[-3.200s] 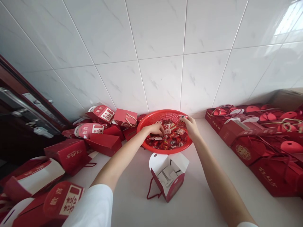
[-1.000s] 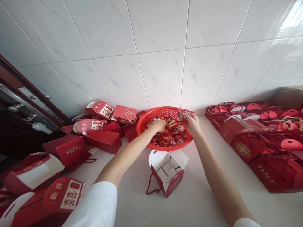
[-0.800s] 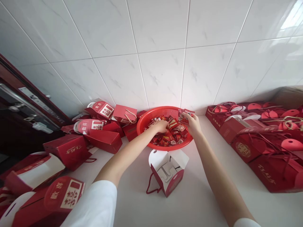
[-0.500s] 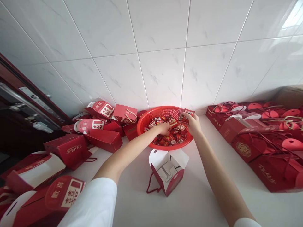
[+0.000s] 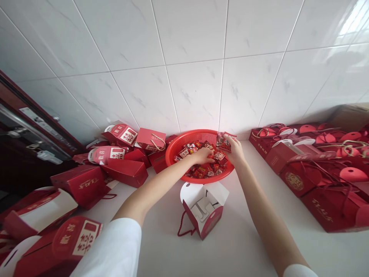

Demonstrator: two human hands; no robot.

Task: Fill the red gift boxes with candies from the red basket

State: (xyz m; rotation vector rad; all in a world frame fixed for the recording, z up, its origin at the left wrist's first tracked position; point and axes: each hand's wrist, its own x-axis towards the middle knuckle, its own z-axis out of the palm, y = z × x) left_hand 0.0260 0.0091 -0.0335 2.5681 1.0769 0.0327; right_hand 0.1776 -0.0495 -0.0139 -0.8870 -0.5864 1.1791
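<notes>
A round red plastic basket (image 5: 173, 148) stands against the wall, with many small red-wrapped candies (image 5: 201, 171) inside. My left hand (image 5: 204, 155) reaches into it, its fingers bent down among the candies; whether they grip one is hidden. At the basket's right rim, my right hand (image 5: 235, 149) is closed on several red candy packets (image 5: 224, 141). In front of the basket an open red box (image 5: 204, 211) with a white inside stands upright on the white table (image 5: 239, 246), its flaps spread and a dark red cord handle hanging at its left.
Red gift boxes (image 5: 125, 171) lie piled along the left side, some open. Rows of closed red boxes with cord handles (image 5: 314, 200) stand at the right. Behind is a tiled wall (image 5: 193, 92); a dark door with a metal handle (image 5: 49, 157) is at far left.
My left hand has shifted slightly right and up from the candies, its fingers more stretched. My right hand still holds the packets at the rim. The view has shifted slightly.
</notes>
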